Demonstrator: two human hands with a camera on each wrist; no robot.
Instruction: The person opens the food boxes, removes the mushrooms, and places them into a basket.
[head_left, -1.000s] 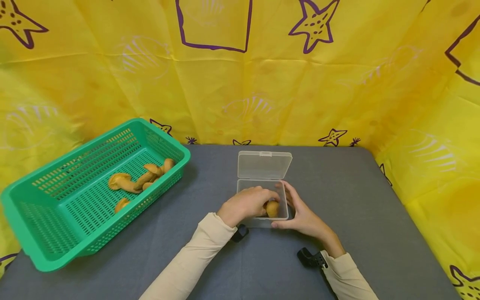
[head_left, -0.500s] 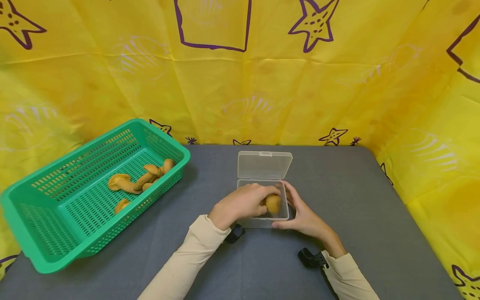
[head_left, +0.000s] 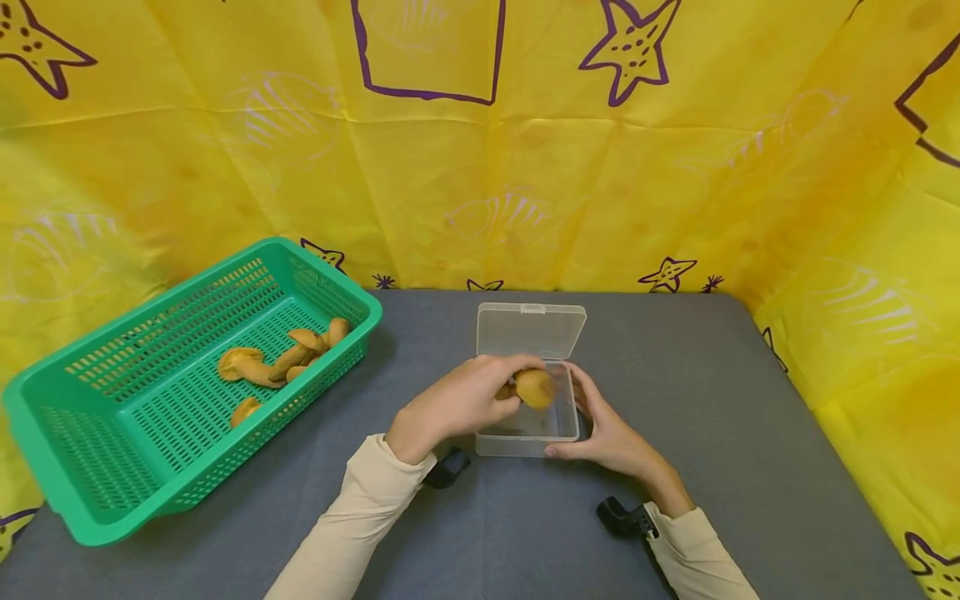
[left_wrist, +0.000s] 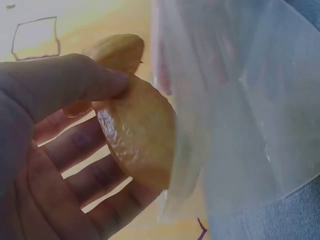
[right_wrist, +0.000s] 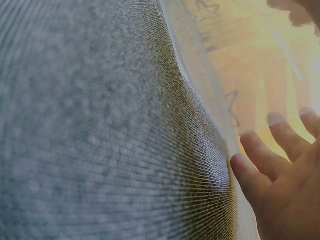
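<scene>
My left hand (head_left: 468,396) pinches a tan-brown mushroom (head_left: 535,388) over the clear plastic box (head_left: 517,447). In the left wrist view the thumb presses on the smooth mushroom cap, and a second rounded brown piece (left_wrist: 120,52) shows just beyond the thumb. The box stands on the table with its lid (head_left: 529,331) raised at the back. My right hand (head_left: 607,437) grips the box's right side, thumb at the front corner and fingers along the far part of that wall. In the right wrist view its fingertips (right_wrist: 241,162) lie against the clear wall.
A green perforated basket (head_left: 187,467) stands at the left, with several mushrooms (head_left: 255,367) lying inside it. The table has a dark grey cloth (head_left: 697,400). A yellow patterned curtain (head_left: 420,192) hangs behind and at the right.
My left hand has lifted the mushroom up from inside the box and drawn it slightly to the left. My right hand and the box have stayed in place.
</scene>
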